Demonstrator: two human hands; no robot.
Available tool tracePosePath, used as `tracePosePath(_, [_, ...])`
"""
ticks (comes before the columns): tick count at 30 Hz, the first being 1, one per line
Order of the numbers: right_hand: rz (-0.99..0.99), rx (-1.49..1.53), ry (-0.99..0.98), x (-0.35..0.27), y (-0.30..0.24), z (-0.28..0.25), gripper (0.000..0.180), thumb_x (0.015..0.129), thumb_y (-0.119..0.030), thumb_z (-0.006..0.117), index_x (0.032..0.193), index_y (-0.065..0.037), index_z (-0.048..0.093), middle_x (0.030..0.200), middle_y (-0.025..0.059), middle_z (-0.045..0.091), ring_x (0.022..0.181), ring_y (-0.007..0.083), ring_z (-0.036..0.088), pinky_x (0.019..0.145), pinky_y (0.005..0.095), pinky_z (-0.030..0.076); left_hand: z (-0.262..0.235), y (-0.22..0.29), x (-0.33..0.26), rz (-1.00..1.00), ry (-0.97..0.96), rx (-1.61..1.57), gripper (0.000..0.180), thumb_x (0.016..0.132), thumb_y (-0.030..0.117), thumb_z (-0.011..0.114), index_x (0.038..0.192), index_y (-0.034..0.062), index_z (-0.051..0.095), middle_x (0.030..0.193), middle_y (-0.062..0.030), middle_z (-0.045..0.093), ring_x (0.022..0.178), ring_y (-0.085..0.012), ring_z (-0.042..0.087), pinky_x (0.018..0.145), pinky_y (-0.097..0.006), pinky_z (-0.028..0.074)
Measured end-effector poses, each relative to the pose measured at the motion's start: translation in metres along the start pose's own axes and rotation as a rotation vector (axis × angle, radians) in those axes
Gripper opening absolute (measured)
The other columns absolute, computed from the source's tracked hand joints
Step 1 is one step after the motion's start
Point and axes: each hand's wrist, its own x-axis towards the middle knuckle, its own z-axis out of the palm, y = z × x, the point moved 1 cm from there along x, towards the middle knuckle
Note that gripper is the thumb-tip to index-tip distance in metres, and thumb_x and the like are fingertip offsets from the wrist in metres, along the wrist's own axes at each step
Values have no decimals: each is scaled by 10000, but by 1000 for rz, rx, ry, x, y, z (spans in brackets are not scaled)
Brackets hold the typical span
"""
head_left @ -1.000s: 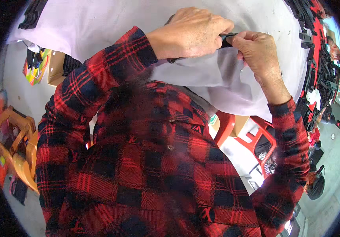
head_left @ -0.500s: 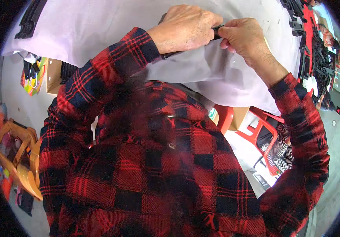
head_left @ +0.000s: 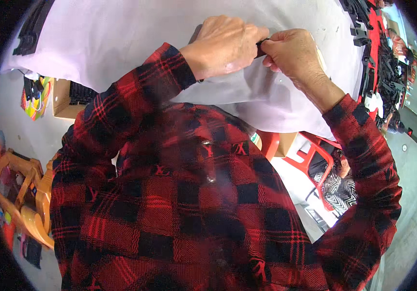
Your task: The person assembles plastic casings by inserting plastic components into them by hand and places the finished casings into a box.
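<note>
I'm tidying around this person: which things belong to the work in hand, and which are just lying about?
In use:
- black piece, held by left hand and right hand
- pale cloth beneath

Apparently lying about:
- multicoloured bag, left
- wooden furniture, lower left

The black piece [head_left: 260, 49] looks plastic, the pale cloth [head_left: 121, 43] smoothly matt.

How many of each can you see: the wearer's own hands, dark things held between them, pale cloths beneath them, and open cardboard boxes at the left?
Own hands: 2, the left hand and the right hand
Dark thing: 1, partly hidden by the hands
Pale cloth: 1
Open cardboard box: 1
Total: 5
</note>
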Motion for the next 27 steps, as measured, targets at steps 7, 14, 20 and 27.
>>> tracePosePath(7, [-10,69,-19,-4,0,1,174,797,-145,643,715,-3,702,572,65,659,474,124,626,466,275,517,-3,0,-3,-26,-19,6,127,844,186,522,878,105,614,745,-158,647,751,-401,624,661,-524,456])
tracePosePath(14, [-70,182,5,-10,11,1,169,803,-134,632,699,-16,693,557,55,649,463,104,608,462,253,501,-8,4,-6,-28,-65,26,159,859,208,547,970,121,620,767,-164,647,772,-400,623,668,-518,460])
tracePosePath(20, [-112,136,7,-9,13,1,188,800,-156,640,656,-45,687,519,38,630,451,92,599,488,252,501,-4,0,-12,81,71,43,240,831,194,636,1052,103,651,791,-142,658,781,-366,634,667,-487,477])
tracePosePath(27, [-109,111,13,-8,14,2,203,797,-165,636,638,-49,683,509,36,630,450,98,606,508,257,509,3,-3,-16,185,271,51,234,806,187,677,1028,113,668,786,-129,662,764,-342,641,664,-471,487])
